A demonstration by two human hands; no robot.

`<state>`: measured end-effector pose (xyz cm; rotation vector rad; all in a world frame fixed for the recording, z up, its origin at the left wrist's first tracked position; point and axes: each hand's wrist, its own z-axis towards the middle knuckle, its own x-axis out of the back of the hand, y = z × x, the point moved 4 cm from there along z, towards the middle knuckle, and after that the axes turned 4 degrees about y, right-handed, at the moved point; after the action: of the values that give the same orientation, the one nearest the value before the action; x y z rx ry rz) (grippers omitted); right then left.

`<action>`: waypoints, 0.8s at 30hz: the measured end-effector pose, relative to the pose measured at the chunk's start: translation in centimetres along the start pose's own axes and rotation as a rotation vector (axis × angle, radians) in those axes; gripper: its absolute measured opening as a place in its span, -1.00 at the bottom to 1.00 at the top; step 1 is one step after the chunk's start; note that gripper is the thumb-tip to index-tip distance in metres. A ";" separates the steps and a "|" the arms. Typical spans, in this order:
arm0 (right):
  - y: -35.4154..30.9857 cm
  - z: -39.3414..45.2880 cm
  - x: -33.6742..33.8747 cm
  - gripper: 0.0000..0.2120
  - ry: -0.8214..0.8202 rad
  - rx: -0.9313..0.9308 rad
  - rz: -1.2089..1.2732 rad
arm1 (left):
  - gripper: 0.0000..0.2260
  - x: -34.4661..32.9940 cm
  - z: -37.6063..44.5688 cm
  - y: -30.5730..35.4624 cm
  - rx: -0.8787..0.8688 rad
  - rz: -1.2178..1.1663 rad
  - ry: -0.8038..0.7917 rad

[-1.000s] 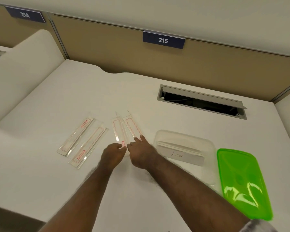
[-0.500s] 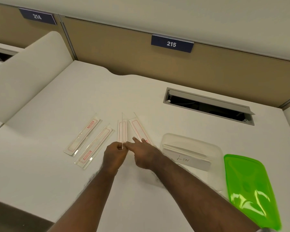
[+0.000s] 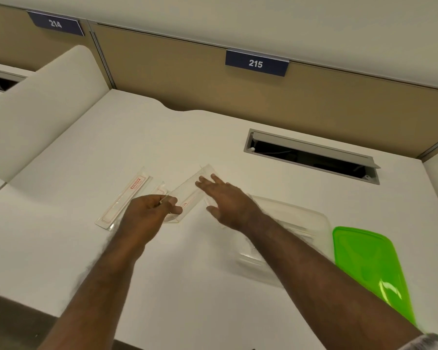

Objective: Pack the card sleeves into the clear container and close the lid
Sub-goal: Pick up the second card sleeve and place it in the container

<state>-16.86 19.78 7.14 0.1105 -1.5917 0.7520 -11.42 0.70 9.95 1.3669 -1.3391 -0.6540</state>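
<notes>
Head view, left hand pinching card sleeves, right hand spread open, signs "214", "215"

**White bench and what lies on it**

The bench is white, with a wavy cut in its far edge and a grey cable hatch set into the top at the far right. A card sleeve with red print lies flat at the left, angled away. A second sleeve beside it is partly hidden. A clear container sits open at the right, and a green lid lies just beside it on the bench.
</notes>
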 end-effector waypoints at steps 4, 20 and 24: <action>3.0 -1.7 2.5 -0.33 0.046 -0.101 -0.012 | -0.84 0.6 -0.7 1.6 0.019 0.029 -0.207; 9.7 -14.3 8.5 -0.57 0.178 -0.334 0.370 | -0.79 -4.5 0.0 2.2 0.162 -0.095 -0.513; 10.8 -17.2 9.1 -0.62 0.212 -0.452 0.629 | -0.72 -7.3 -0.6 2.3 0.089 -0.106 -0.581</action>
<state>-9.16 40.35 10.78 -0.8054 -1.5578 0.8213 -13.33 8.11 10.20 1.3796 -1.7734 -1.1348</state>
